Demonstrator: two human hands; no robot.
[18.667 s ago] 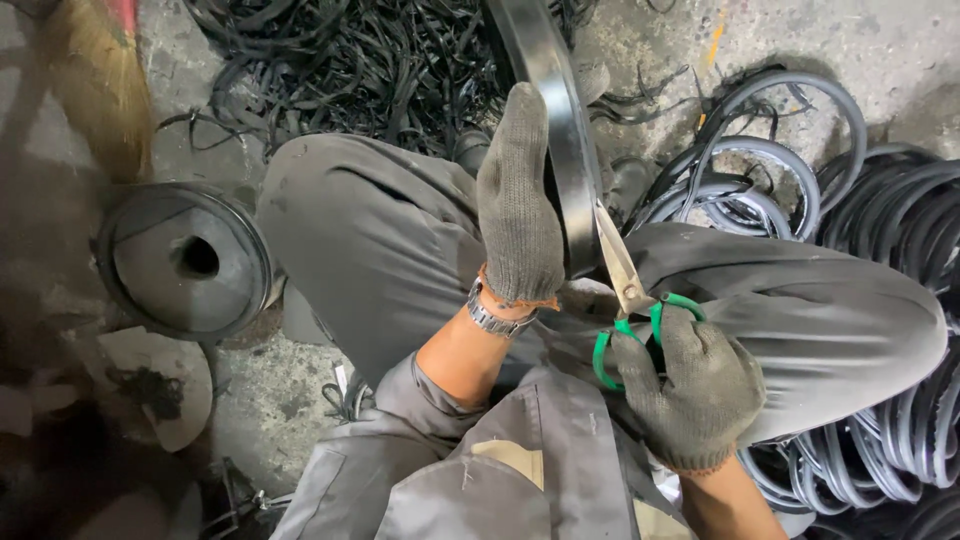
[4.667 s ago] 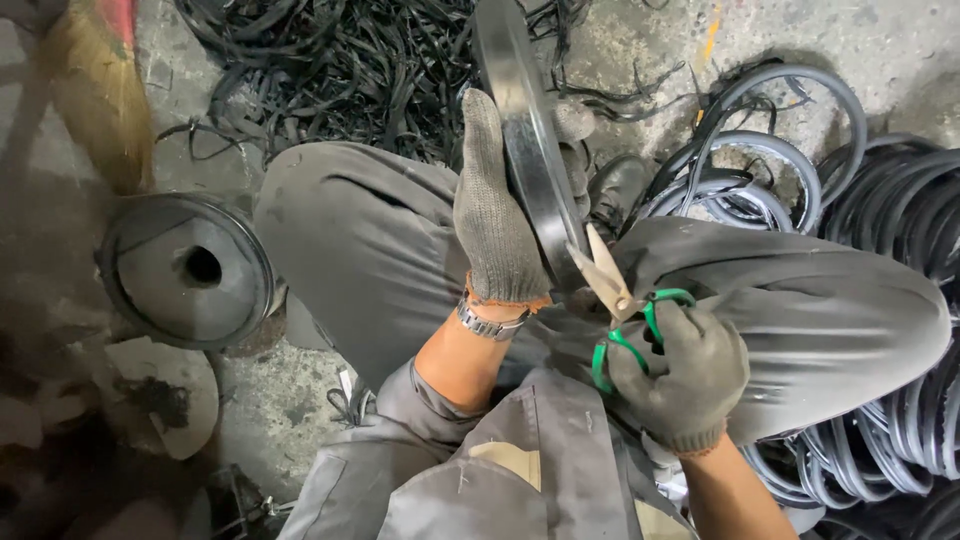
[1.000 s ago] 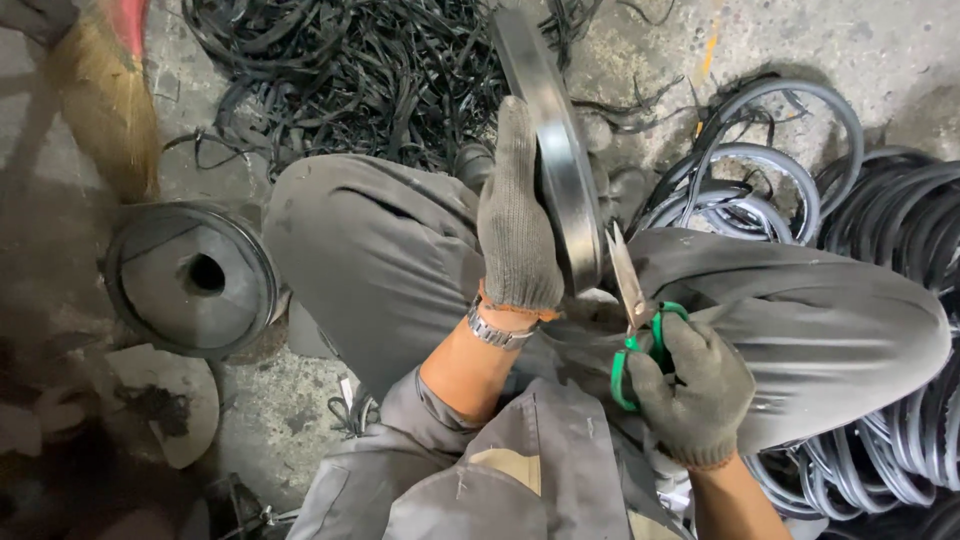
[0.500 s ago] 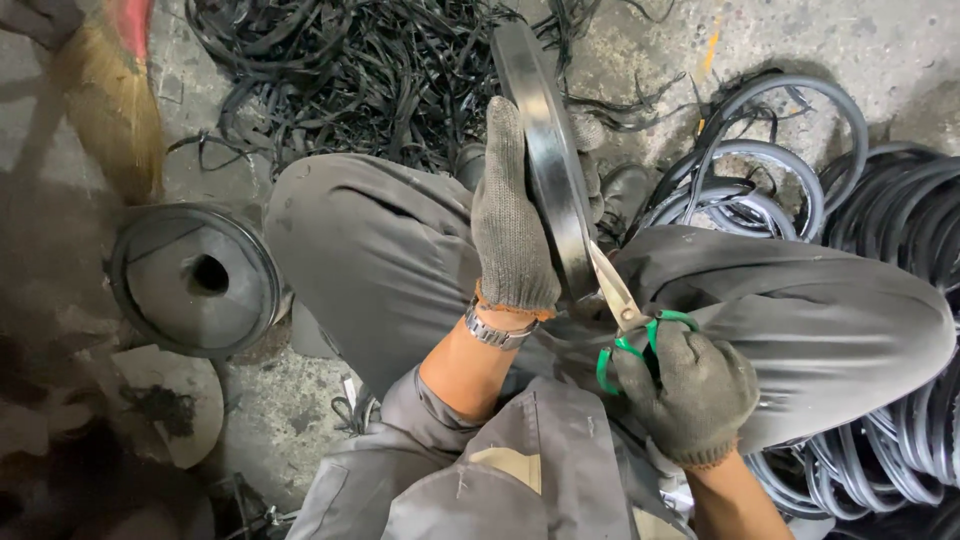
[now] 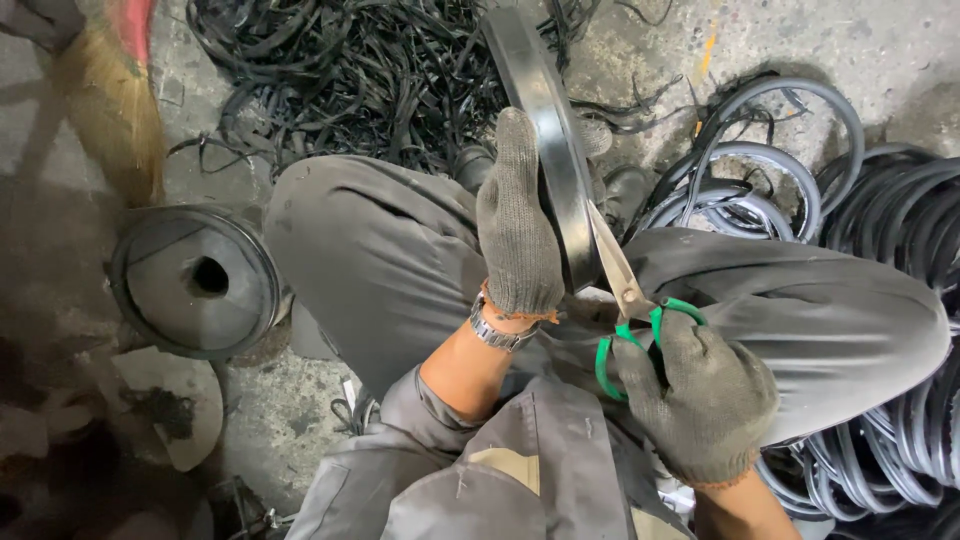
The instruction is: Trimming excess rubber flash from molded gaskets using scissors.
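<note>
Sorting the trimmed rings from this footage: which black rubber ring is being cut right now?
The wide black rubber ring standing on edge between the knees, left hand flat against it, green-handled scissors at its rim; the others lie on the floor.

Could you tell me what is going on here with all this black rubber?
A seated person in grey work clothes and knit gloves holds a large black rubber ring upright between the knees. The left hand lies flat against its side, while the right hand works green-handled scissors, blades against the ring's lower edge. A heap of thin black offcuts lies on the concrete floor ahead, a stack of similar rings sits to the right, and a round black drum-like piece rests to the left.
</note>
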